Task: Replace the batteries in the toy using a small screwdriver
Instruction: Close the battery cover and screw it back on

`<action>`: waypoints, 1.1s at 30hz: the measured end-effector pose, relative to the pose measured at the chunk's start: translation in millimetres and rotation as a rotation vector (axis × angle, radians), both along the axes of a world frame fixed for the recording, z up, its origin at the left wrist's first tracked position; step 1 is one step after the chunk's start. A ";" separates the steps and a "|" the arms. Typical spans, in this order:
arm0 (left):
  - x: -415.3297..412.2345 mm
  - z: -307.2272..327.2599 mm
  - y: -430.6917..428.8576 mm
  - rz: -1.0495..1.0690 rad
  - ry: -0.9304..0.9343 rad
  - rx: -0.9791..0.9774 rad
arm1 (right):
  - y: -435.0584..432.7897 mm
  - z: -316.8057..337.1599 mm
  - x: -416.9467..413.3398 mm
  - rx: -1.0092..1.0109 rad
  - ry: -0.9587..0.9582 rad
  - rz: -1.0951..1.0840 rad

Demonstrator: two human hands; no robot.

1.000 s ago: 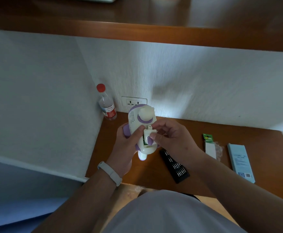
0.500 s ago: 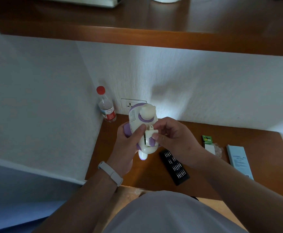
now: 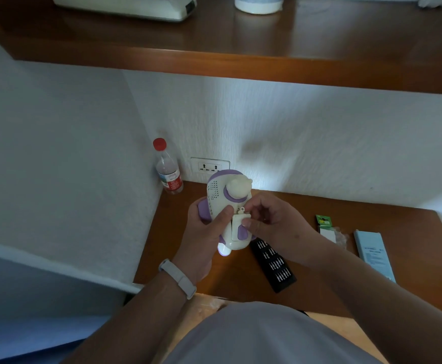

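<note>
Toy (image 3: 227,203) held above counter (image 3: 372,258), left hand (image 3: 204,232) gripping its body. Right hand (image 3: 275,227) pinches the battery cover (image 3: 238,228) against the compartment, nearly flush. Cannot tell if cells are swapped. I judge screwing remains: bit case (image 3: 273,264) lies on counter, no driver in hands

The far left corner of the desk (image 3: 359,208) is taken up by a water bottle (image 3: 167,172). The front middle is blocked by a black bit tray (image 3: 273,266), and the right side by a battery pack (image 3: 326,227) and a pale blue box (image 3: 373,254). Bare wood is left along the far edge. Overhead room is limited by a wooden shelf (image 3: 240,67).
</note>
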State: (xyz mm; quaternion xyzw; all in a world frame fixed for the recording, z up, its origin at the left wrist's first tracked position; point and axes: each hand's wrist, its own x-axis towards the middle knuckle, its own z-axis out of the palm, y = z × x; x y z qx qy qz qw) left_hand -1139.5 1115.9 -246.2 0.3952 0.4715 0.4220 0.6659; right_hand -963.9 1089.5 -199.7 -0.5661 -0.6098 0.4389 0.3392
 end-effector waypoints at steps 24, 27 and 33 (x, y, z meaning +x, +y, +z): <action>-0.9 30.1 -0.1 -0.182 -0.240 0.108 | -12.1 23.6 6.3 -0.104 0.245 -0.038; 3.0 35.9 2.4 -0.192 -0.247 0.127 | -13.7 24.7 5.9 -0.100 0.351 0.000; 6.3 41.0 9.0 -0.222 -0.231 0.181 | -10.0 24.0 8.6 -0.125 0.455 -0.057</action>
